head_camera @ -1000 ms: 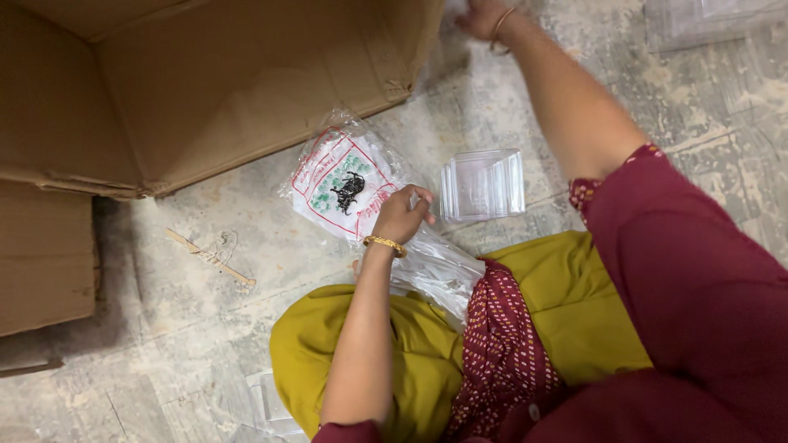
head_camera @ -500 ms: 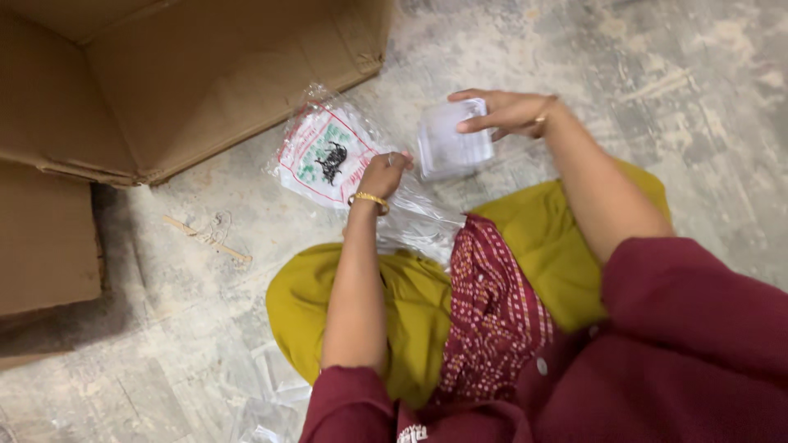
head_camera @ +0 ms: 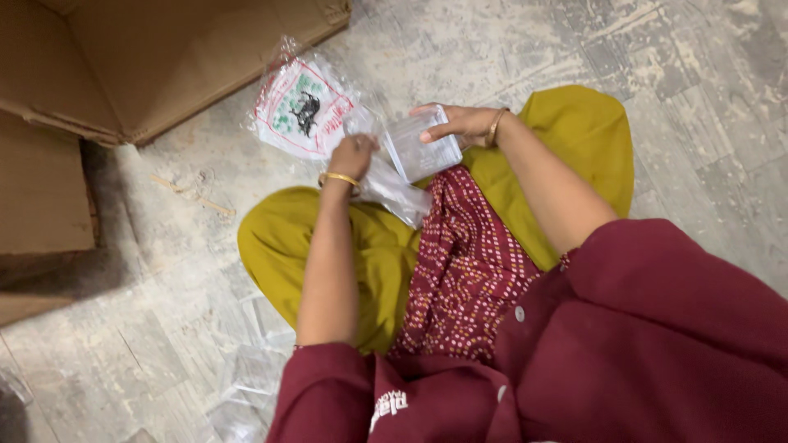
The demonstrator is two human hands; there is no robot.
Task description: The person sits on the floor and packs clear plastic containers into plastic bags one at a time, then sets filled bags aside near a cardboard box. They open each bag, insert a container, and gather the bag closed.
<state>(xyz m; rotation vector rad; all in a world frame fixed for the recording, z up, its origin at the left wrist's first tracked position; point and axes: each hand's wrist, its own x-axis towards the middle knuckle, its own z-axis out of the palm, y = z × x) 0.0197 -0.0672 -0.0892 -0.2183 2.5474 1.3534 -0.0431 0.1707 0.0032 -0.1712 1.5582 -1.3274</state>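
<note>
Now you were at the gathering step, as I judge it: your right hand (head_camera: pixel 460 123) gripped a small stack of clear packets (head_camera: pixel 423 146) by its upper edge, just above centre of the frame, over your lap. Your left hand (head_camera: pixel 353 154) was closed down on the printed bag (head_camera: pixel 302 111), which lay on the floor (head_camera: pixel 509 49) at upper centre-left, below the cardboard box (head_camera: pixel 123 66). Stack and bag sat just beside each other, with crinkled plastic between them.

To my eye, the next move called for parting the bag's mouth with your left fingers and keeping the stack square so it slides in without fanning out.

Compared with half a second earlier, your right hand had drawn the stack down and closer to your left, while your left had kept its place on the bag. A second earlier that right arm was stretched far to the upper right of the frame.
</note>
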